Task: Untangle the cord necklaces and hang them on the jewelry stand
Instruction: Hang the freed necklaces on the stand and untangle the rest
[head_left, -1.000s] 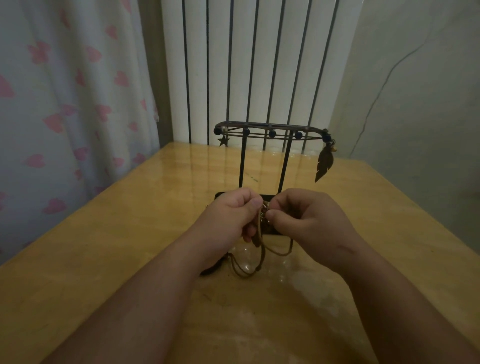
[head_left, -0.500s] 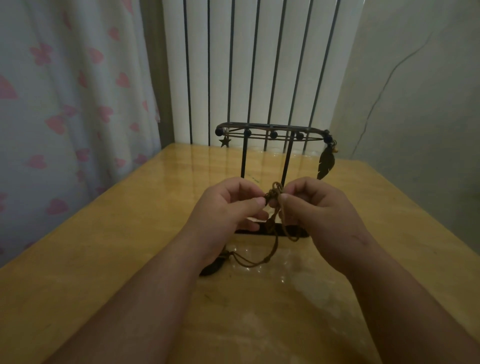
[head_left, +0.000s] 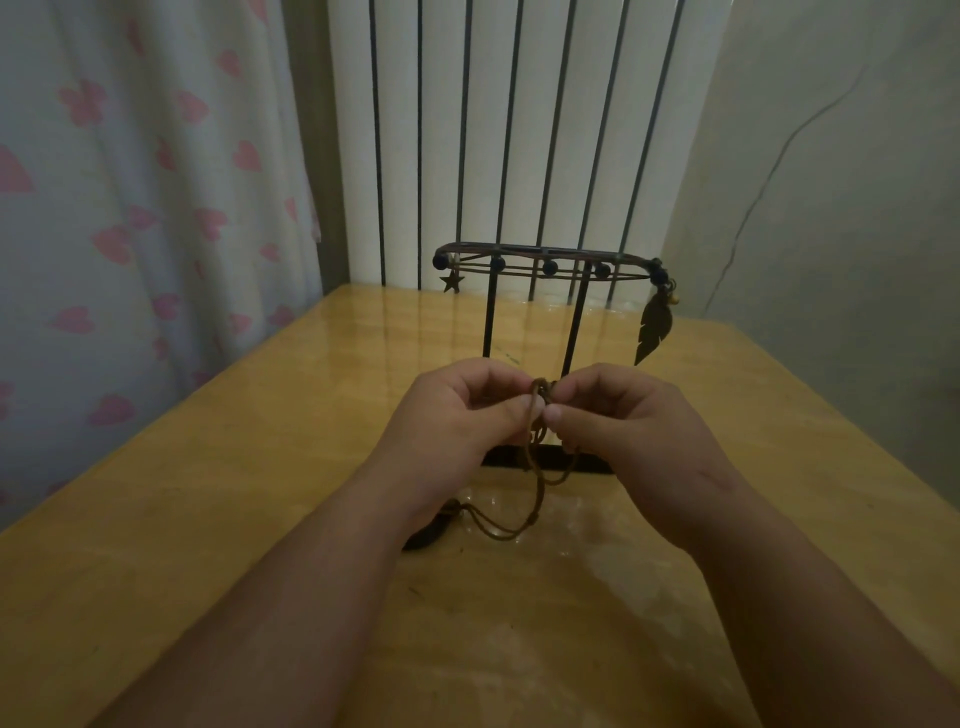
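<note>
Your left hand (head_left: 457, 415) and right hand (head_left: 618, 421) pinch a knot of brown cord necklace (head_left: 540, 395) above the wooden table (head_left: 208, 467); loops trail down to the tabletop. Behind them stands the black jewelry stand (head_left: 540, 260), with a feather pendant (head_left: 655, 323) and a star charm (head_left: 451, 282) hanging from it.

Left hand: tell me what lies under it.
Under the left hand, a dark pendant and the brown cord show on the table; the wrist covers the pendant's far end.

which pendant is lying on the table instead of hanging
The dark pendant at the brown cord's low end; the star and the feather both hang from the stand's top bar.
</note>
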